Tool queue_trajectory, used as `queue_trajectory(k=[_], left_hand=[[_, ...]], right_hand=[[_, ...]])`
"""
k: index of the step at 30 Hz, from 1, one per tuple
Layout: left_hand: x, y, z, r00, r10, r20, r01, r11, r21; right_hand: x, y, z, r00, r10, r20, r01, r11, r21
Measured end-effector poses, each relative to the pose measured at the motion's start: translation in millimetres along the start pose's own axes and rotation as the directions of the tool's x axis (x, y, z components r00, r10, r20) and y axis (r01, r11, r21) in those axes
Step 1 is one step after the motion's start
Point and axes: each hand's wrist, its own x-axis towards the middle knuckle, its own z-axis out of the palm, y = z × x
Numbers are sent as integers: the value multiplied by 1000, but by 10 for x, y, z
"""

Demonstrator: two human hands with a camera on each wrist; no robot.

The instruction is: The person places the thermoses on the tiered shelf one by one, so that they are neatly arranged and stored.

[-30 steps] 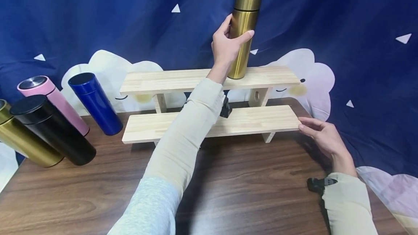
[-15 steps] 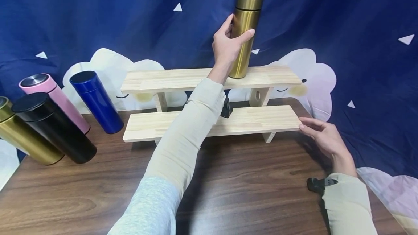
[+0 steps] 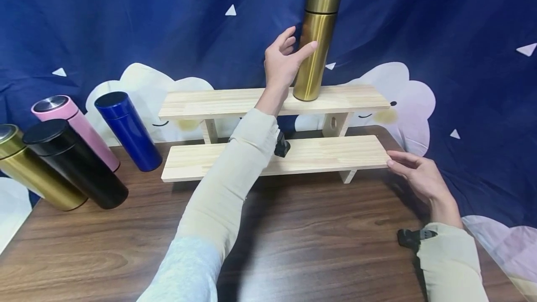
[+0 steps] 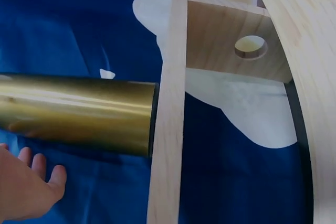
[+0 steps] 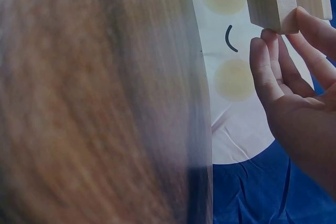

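flask (image 3: 318, 62), gold and upright on the upper shelf (image 3: 348, 98), stands just right of the left hand (image 3: 282, 64), whose slack, half-spread fingers grip nothing; it's likely rigid, smooth, slippery, best held mid-body. right hand (image 3: 425, 181) pinches the lower shelf (image 3: 327, 155).

Lost part of the leftmost gold bottle (image 3: 35, 174) to the head view's edge. Missed a stretch of the lower shelf (image 3: 327, 155) behind the left sleeve (image 3: 226, 190), and part of the pink bottle (image 3: 90, 134) behind the black bottle (image 3: 79, 167). Found the shelved gold bottle (image 4: 79, 114) and left hand (image 4: 23, 187) cropped in the left wrist view, the table (image 5: 94, 103) blurred in the right wrist's.
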Motion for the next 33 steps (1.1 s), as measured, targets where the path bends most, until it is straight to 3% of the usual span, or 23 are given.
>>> queue_trajectory(k=[21,28,33], left_hand=[[-172,-10,-442,996,73,-43,-76,995,-64],[-219,-19,-546,996,81,-46,-84,995,-53],[-270,-39,-657,995,77,-59,-82,994,-71]], right_hand=[[-20,-19,-31,1000,14,-5,-15,998,-56],[-32,-5,-21,1000,4,-3,-3,1000,28],[-27,-9,-13,1000,3,-4,-3,1000,15]])
